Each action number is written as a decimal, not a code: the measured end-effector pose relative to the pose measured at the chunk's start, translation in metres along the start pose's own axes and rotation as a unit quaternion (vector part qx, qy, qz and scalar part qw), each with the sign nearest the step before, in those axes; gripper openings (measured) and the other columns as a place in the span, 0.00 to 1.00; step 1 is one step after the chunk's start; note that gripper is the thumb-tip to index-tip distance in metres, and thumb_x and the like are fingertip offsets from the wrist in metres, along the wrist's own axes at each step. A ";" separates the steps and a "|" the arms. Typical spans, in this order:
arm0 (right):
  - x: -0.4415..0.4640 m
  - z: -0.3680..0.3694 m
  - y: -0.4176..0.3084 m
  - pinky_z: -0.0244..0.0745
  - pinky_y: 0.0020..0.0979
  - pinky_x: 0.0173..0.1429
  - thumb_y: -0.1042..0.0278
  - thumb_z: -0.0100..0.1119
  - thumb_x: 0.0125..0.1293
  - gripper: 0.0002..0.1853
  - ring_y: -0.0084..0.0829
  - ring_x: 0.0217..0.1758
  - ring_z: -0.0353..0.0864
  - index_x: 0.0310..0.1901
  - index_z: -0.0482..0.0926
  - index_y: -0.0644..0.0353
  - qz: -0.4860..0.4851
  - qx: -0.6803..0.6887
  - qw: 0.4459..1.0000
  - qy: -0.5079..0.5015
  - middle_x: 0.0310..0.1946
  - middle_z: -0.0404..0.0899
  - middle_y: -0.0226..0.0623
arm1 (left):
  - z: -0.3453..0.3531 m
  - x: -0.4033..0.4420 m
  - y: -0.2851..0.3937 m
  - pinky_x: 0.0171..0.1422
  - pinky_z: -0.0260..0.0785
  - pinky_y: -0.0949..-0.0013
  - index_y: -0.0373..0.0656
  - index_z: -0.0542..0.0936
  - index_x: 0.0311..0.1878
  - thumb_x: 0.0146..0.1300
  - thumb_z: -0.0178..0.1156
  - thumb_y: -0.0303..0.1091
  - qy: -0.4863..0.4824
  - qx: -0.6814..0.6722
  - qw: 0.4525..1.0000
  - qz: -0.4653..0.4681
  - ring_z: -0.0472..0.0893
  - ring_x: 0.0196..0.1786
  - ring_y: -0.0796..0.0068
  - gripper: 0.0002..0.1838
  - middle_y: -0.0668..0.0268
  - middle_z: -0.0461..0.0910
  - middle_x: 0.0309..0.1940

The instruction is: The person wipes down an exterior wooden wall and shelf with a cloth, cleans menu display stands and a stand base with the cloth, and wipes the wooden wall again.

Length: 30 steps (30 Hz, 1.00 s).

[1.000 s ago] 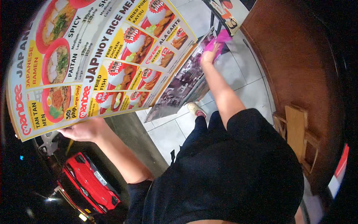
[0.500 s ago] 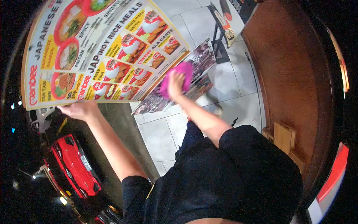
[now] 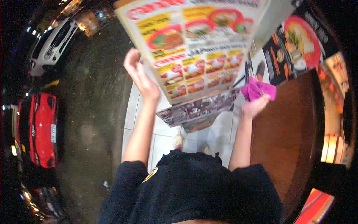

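A tall menu board (image 3: 209, 52) with food pictures stands upright in front of me, blurred by motion. Beside its left edge is my left hand (image 3: 143, 80), fingers extended and holding nothing; whether it touches the edge I cannot tell. My right hand (image 3: 255, 107) is closed on a magenta cloth (image 3: 257, 89), out to the right of the board. Below the menu board a dark printed panel (image 3: 197, 109) slants above the floor.
Pale floor tiles (image 3: 143, 128) lie under my feet. To the right are a brown surface (image 3: 279, 138) and a black food poster (image 3: 298, 41). Left of me, a red car (image 3: 43, 130) and a white car (image 3: 54, 48) stand on the dark pavement (image 3: 89, 108).
My right hand has moved away from the dark panel to the right with the cloth. My left hand has left the menu board's bottom edge. The board looks more upright as my view turned.
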State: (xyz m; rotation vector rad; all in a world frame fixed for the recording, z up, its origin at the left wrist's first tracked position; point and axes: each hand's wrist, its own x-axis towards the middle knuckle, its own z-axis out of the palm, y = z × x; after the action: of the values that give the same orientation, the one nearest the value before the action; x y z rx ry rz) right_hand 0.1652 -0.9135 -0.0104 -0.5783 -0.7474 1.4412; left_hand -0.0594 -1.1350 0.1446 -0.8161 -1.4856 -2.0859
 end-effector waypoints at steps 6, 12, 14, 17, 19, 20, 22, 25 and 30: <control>-0.090 0.133 -0.100 0.71 0.25 0.44 0.51 0.40 0.69 0.26 0.27 0.38 0.75 0.54 0.65 0.69 -0.066 0.021 0.938 -0.340 0.39 0.75 0.40 | -0.019 -0.035 0.065 0.60 0.61 0.65 0.38 0.65 0.57 0.60 0.50 0.37 -0.280 -0.161 0.938 -0.129 0.69 0.54 0.69 0.23 0.60 0.67 0.53; -0.084 0.233 -0.169 0.69 0.20 0.34 0.48 0.40 0.66 0.27 0.24 0.33 0.76 0.50 0.68 0.70 -0.142 -0.189 0.872 -0.429 0.35 0.77 0.39 | -0.044 0.008 0.092 0.47 0.70 0.71 0.36 0.77 0.41 0.56 0.56 0.35 -0.214 -0.206 0.920 -0.256 0.77 0.43 0.75 0.14 0.67 0.79 0.36; -0.061 0.261 -0.161 0.66 0.18 0.31 0.54 0.41 0.68 0.22 0.18 0.30 0.74 0.49 0.70 0.68 -0.285 -0.169 0.914 -0.233 0.34 0.76 0.37 | -0.047 0.051 0.109 0.45 0.69 0.70 0.36 0.79 0.36 0.57 0.54 0.31 -0.131 -0.179 0.969 -0.105 0.79 0.38 0.74 0.09 0.65 0.81 0.34; -0.011 0.240 -0.133 0.66 0.19 0.35 0.58 0.43 0.69 0.19 0.18 0.34 0.71 0.54 0.67 0.63 -0.185 -0.209 0.939 -0.202 0.39 0.75 0.32 | -0.020 0.091 0.074 0.39 0.69 0.62 0.36 0.78 0.37 0.56 0.51 0.25 -0.128 0.028 0.991 0.011 0.78 0.36 0.58 0.08 0.55 0.78 0.31; 0.071 0.198 -0.081 0.65 0.21 0.43 0.54 0.42 0.69 0.22 0.20 0.41 0.70 0.59 0.62 0.59 -0.101 -0.224 0.942 -0.227 0.44 0.72 0.30 | 0.009 0.079 0.033 0.38 0.68 0.56 0.36 0.76 0.40 0.57 0.50 0.24 -0.090 0.064 0.989 0.100 0.75 0.35 0.48 0.09 0.50 0.74 0.31; 0.116 0.174 -0.050 0.64 0.24 0.49 0.51 0.41 0.69 0.24 0.22 0.46 0.69 0.61 0.59 0.56 -0.069 -0.179 0.936 -0.294 0.48 0.70 0.30 | 0.014 0.068 0.015 0.38 0.67 0.53 0.36 0.74 0.42 0.57 0.50 0.24 -0.041 -0.007 0.986 0.161 0.73 0.35 0.44 0.10 0.48 0.73 0.32; 0.075 0.203 -0.050 0.54 0.31 0.63 0.49 0.40 0.69 0.25 0.26 0.59 0.60 0.63 0.57 0.54 -0.136 -0.222 0.931 -0.254 0.56 0.63 0.31 | 0.005 0.034 -0.001 0.40 0.67 0.53 0.37 0.73 0.45 0.57 0.50 0.25 -0.032 0.013 0.993 0.111 0.73 0.35 0.43 0.12 0.48 0.73 0.35; 0.089 0.184 -0.050 0.50 0.33 0.67 0.51 0.41 0.69 0.24 0.28 0.64 0.55 0.61 0.59 0.54 -0.097 -0.179 0.924 -0.325 0.59 0.60 0.31 | -0.037 -0.039 -0.039 0.48 0.66 0.53 0.35 0.72 0.46 0.58 0.49 0.26 -0.140 0.081 0.985 0.061 0.71 0.45 0.47 0.13 0.48 0.71 0.43; 0.104 0.141 -0.036 0.49 0.18 0.22 0.48 0.48 0.66 0.12 0.12 0.17 0.55 0.32 0.73 0.44 -0.021 -0.234 0.945 -0.227 0.17 0.58 0.13 | -0.097 -0.146 -0.106 0.50 0.60 0.51 0.34 0.67 0.47 0.60 0.49 0.33 -0.247 0.121 0.944 -0.182 0.69 0.44 0.44 0.15 0.46 0.69 0.40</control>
State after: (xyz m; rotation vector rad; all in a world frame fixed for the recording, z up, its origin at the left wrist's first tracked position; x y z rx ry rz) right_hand 0.0807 -0.8247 0.1196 -0.5873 -1.4866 1.3754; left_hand -0.0438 -1.1899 -0.0523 -1.0867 -2.2620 -1.9639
